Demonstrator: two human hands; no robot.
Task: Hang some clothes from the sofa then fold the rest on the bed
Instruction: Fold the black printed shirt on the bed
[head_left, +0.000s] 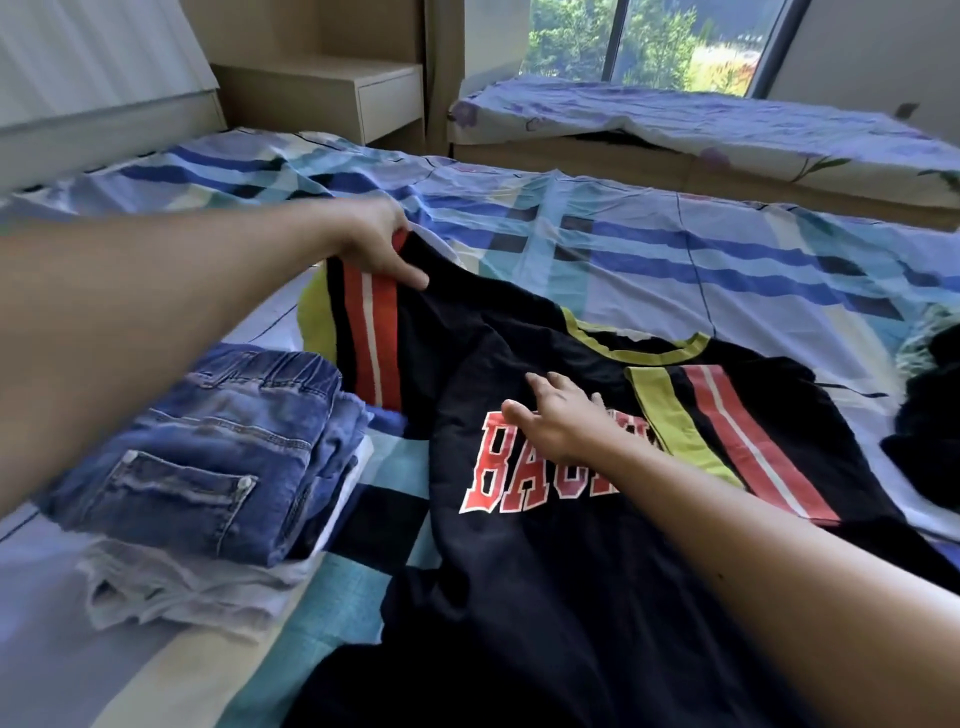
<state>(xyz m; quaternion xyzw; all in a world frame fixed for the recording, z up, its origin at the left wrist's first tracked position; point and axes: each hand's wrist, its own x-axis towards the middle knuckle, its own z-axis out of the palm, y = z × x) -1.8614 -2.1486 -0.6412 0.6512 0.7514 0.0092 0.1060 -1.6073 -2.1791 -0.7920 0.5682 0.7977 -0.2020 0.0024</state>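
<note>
Grip: striped sleeve is pinched by left hand.
Press: shirt chest is flattened by spread right hand.
Place: shirt is laid at middle of bed, beside folded jeans.
Risk: shirt may be bunched if sleeve is tugged.

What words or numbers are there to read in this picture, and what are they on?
"BAC": big red letters with white edges on the chest of the black shirt. The rest of the word is hidden under the right hand.
Folded jeans: no label that can be read.
No other writing shows anywhere else.
</note>
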